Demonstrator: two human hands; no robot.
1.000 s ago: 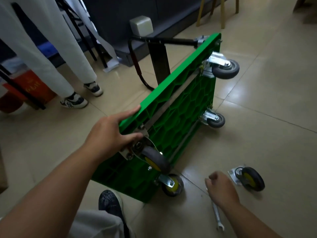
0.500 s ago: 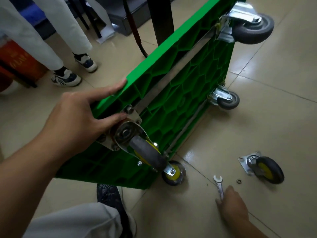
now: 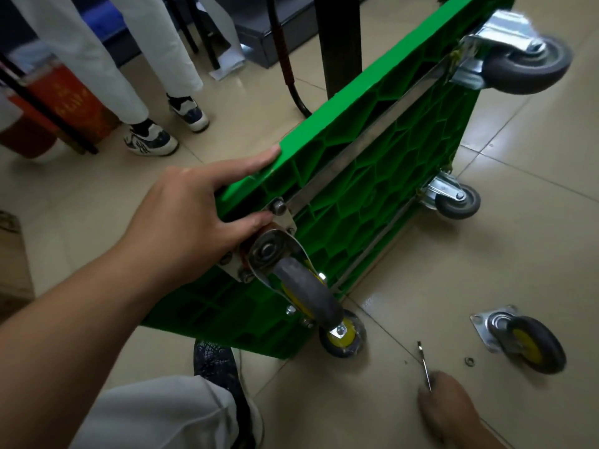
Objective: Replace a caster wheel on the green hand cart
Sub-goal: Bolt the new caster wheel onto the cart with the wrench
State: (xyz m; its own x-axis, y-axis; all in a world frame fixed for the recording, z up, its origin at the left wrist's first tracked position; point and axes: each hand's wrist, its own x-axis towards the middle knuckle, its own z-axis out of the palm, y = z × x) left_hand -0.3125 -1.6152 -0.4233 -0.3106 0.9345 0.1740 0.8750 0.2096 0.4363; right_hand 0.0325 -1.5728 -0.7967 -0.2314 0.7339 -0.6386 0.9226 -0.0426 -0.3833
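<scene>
Since half a second ago the right hand (image 3: 449,406) has closed round the wrench (image 3: 424,364), now tipped on edge, near right. Left hand (image 3: 194,218) grips the top edge of the cart (image 3: 372,176), standing on its side at centre, thumb beside a mounted caster (image 3: 304,286). Loose caster (image 3: 525,343) lies right of the wrench.

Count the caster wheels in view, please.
5. Four on the green cart: far upper caster, far lower caster, near upper caster by the left hand, near lower caster. The loose caster lies on the floor.
</scene>
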